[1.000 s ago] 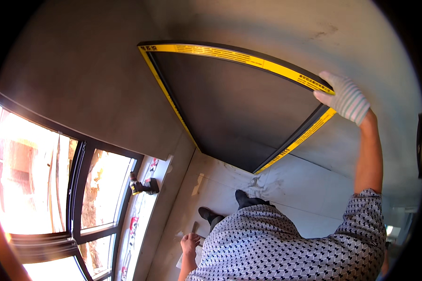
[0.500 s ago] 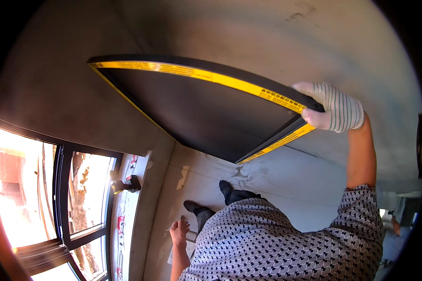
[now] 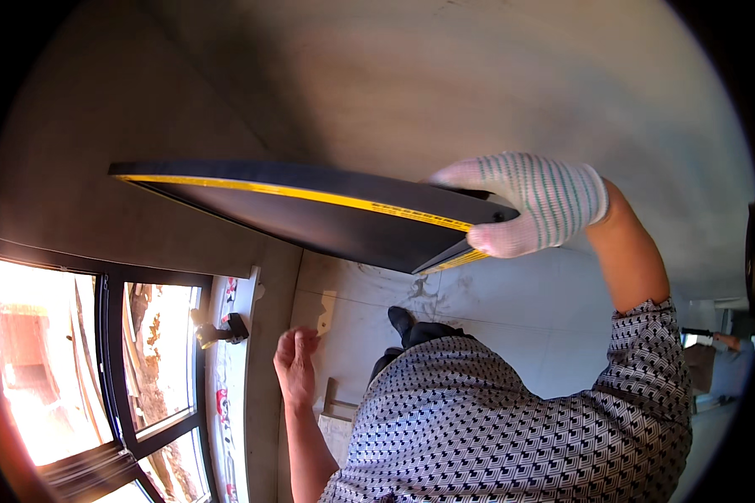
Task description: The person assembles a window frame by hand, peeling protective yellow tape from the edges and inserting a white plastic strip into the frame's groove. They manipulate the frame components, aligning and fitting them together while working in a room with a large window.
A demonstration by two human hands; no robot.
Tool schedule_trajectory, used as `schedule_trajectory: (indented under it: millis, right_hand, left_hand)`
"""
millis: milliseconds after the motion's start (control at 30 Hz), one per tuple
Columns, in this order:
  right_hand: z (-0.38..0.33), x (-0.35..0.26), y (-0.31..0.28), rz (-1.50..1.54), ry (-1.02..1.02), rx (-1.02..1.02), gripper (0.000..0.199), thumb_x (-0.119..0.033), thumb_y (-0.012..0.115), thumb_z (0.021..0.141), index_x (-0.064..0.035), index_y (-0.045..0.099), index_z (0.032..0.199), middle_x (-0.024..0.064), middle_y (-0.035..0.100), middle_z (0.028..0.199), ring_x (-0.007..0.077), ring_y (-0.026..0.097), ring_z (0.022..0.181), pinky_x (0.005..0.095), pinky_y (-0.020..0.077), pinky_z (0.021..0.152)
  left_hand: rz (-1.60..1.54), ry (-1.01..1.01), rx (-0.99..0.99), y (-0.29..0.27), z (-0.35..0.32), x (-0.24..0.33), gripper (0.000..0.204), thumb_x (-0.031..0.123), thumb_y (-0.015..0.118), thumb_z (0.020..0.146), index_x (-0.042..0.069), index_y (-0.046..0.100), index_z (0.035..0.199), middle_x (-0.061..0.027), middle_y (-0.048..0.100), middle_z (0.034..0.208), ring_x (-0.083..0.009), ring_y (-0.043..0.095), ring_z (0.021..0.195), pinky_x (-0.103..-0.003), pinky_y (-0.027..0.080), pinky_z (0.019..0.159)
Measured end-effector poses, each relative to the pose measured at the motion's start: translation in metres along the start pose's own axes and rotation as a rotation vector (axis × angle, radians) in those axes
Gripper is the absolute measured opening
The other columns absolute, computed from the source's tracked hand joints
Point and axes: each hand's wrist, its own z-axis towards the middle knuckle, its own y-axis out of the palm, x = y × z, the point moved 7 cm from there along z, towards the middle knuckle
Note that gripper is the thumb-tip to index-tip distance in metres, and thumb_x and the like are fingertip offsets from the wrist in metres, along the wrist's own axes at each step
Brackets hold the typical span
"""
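Centre-right, the striped-gloved right hand (image 3: 520, 208) is clasping a yellow-edged black flat panel (image 3: 319, 221), presumably for balance. The bare left hand (image 3: 296, 362) is hanging half-open, empty.

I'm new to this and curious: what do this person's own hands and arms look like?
The right hand wears a whitish knitted glove with thin greenish stripes; the left hand is bare, without a glove. The right sleeve is short, with a dark-and-white geometric pattern.
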Motion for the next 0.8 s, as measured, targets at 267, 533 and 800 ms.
schedule_trajectory:
  millis: [267, 533, 800]
  right_hand:
    - [0.028, -0.021, 0.022, 0.095, -0.223, 0.081, 0.057, -0.029, 0.067, 0.084, -0.0025, 0.059, 0.134, 0.0115, 0.069, 0.096, 0.0220, 0.067, 0.092, 0.0371, 0.0538, 0.082]
    - [0.065, -0.068, 0.049, 0.252, -0.258, 0.080, 0.051, -0.039, 0.063, 0.095, -0.0012, 0.062, 0.130, 0.0137, 0.068, 0.099, 0.0246, 0.066, 0.091, 0.0372, 0.0542, 0.084]
    - [0.081, -0.089, 0.098, 0.758, -0.165, -0.241, 0.042, -0.037, 0.053, 0.105, -0.0023, 0.066, 0.125, 0.0091, 0.070, 0.096, 0.0165, 0.066, 0.091, 0.0316, 0.0545, 0.084]
  left_hand:
    - [-0.028, 0.220, -0.040, 0.060, 0.015, 0.180, 0.051, 0.042, 0.050, 0.106, 0.002, 0.051, 0.138, -0.0106, 0.067, 0.112, -0.0178, 0.067, 0.098, -0.033, 0.055, 0.088]
    - [-0.160, 0.187, 0.164, 0.033, 0.020, 0.241, 0.057, 0.050, 0.055, 0.102, 0.001, 0.048, 0.129, -0.0062, 0.057, 0.101, -0.0131, 0.059, 0.090, -0.033, 0.056, 0.080]
    - [-0.119, 0.153, 0.430, -0.014, -0.015, 0.248, 0.035, 0.038, 0.063, 0.100, 0.006, 0.055, 0.112, -0.0008, 0.055, 0.087, -0.0089, 0.054, 0.079, -0.025, 0.045, 0.070]
